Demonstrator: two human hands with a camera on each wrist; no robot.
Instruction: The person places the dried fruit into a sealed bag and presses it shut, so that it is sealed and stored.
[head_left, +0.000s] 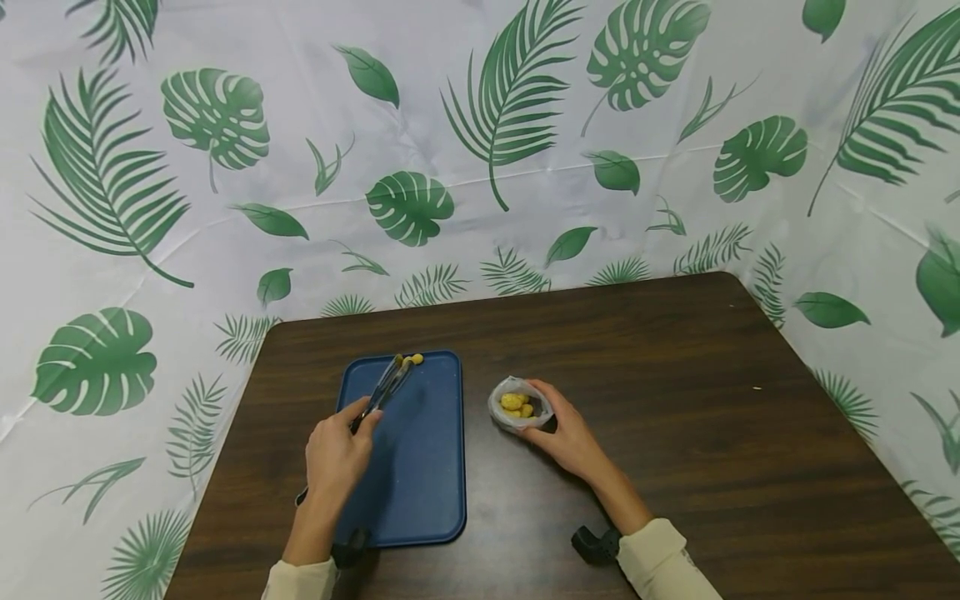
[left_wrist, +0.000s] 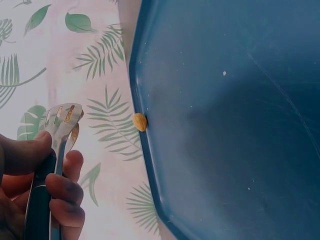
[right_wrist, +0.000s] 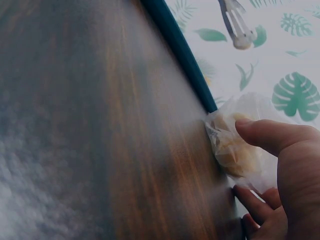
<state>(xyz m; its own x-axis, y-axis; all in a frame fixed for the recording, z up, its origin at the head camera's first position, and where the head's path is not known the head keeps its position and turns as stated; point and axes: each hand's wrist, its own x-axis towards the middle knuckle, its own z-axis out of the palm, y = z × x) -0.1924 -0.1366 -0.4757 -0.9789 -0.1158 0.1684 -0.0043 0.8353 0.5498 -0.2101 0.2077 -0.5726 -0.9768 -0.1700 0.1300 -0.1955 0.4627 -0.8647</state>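
Over the blue tray [head_left: 423,479], your left hand [head_left: 337,450] gripped tongs [head_left: 384,388] by yellow pieces [head_left: 417,359], far end; right of it, your right hand [head_left: 568,433] curled round the plastic bag [head_left: 498,415], probably light, limp, best held around its sides.

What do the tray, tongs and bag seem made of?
Tray: likely hard plastic; smooth, blue, lightly scratched.
Tongs: shiny metal heads, reflecting light; dark handle grips, perhaps plastic or rubber.
Bag: probably thin plastic film; translucent and crinkled, with yellow pieces showing through.
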